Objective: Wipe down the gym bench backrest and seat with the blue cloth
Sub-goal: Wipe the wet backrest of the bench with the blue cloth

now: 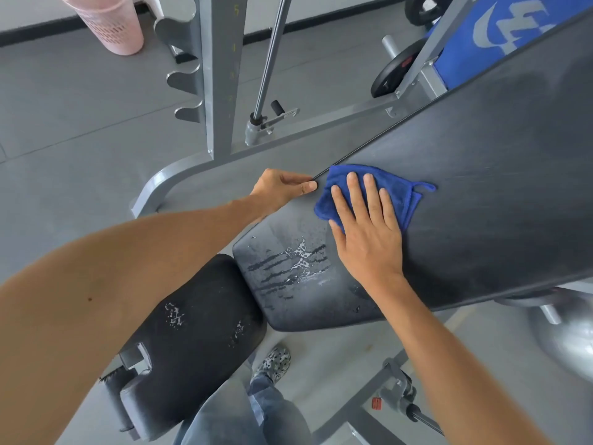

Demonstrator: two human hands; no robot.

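Observation:
The black backrest (481, 194) slopes up toward the upper right, and its lower end carries wet foamy streaks (295, 261). Below it lies the black seat pad (192, 348), also spotted with foam. A folded blue cloth (398, 191) lies flat on the backrest's lower part. My right hand (369, 229) presses on the cloth with fingers spread flat. My left hand (282, 187) grips the backrest's left edge, thumb on top, right beside the cloth.
A grey steel rack upright (221, 75) with bar hooks stands behind the bench, its base rail (167, 184) curving on the grey floor. A pink basket (109, 24) stands far left. Weight plates (394, 75) and a blue pad (500, 36) sit at upper right. My leg and patterned shoe (272, 364) stand under the bench.

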